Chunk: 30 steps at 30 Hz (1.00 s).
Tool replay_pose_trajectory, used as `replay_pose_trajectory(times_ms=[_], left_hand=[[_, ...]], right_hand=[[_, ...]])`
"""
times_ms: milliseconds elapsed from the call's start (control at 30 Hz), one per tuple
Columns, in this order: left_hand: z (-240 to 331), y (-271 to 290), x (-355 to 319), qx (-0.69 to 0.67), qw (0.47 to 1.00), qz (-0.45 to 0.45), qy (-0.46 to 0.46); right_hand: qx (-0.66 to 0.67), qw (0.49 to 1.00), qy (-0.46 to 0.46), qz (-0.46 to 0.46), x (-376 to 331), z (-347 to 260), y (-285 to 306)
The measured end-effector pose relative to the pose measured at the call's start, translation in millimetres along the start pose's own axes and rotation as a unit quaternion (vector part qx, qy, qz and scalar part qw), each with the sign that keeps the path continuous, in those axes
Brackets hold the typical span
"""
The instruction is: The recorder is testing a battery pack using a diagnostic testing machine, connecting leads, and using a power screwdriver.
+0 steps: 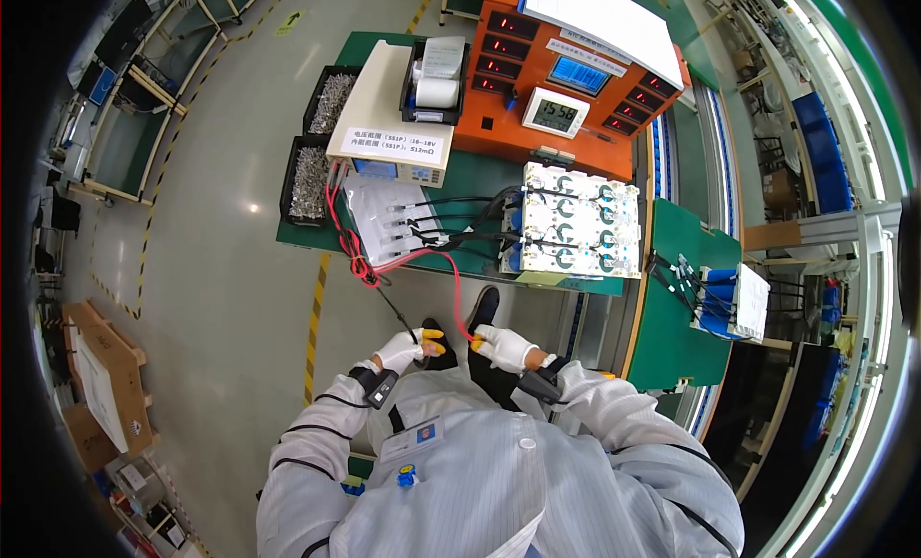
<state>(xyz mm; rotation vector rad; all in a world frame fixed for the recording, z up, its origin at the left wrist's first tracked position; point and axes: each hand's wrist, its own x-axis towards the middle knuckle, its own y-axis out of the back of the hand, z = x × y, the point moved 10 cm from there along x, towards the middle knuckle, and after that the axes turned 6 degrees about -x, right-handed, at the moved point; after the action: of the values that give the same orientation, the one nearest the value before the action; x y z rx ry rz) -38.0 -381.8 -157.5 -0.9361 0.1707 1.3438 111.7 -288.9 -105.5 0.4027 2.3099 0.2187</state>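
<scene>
Both my hands wear white gloves with yellow fingertips and sit in front of my body, below the green bench's front edge. My left hand (408, 349) is closed on a black test lead (391, 305). A short way to its right, my right hand (502, 348) pinches a red test lead (456, 284); its tip is hidden by the fingers. Both leads run up through a tangled red bundle to a beige bench meter (395, 117). Beyond my hands lies a white-topped battery module (580, 220) with blue sides, its black cables (470, 237) stretching left onto a clear plastic bag (382, 208).
An orange test box (537, 73) with red displays and a small white clock (556, 113) stands at the back. Left of the meter are black bins (307, 184) of small metal parts. A second module (734, 301) sits on the green surface (686, 352) at right.
</scene>
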Motion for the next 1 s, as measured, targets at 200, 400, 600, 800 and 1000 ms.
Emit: replay_pose_trajectory(times_ms=[200,400,600,800,1000], left_hand=[[33.1,-5.6,0.2,0.229,0.972,0.016,-0.048],[70.1,-19.7,-0.3,-0.301,0.947,-0.073,-0.089],[12.8,-58.9,21.7,-0.085,0.978,-0.180,-0.059],[40.4,-25.9,60.5,-0.182,0.978,0.018,-0.098],[192.9,54.2,-4.5,0.208,0.811,0.425,-0.345]], right_hand=[[0.114,0.937,0.221,-0.245,-53.3,-138.7,-20.7],[-0.073,0.929,0.222,-0.287,-108.9,-182.3,7.9],[-0.049,0.952,0.298,-0.042,-127.8,-248.5,102.3],[-0.030,0.915,0.374,0.149,-147.3,-272.8,150.7],[0.343,0.787,0.292,0.421,-116.2,-198.8,213.6]])
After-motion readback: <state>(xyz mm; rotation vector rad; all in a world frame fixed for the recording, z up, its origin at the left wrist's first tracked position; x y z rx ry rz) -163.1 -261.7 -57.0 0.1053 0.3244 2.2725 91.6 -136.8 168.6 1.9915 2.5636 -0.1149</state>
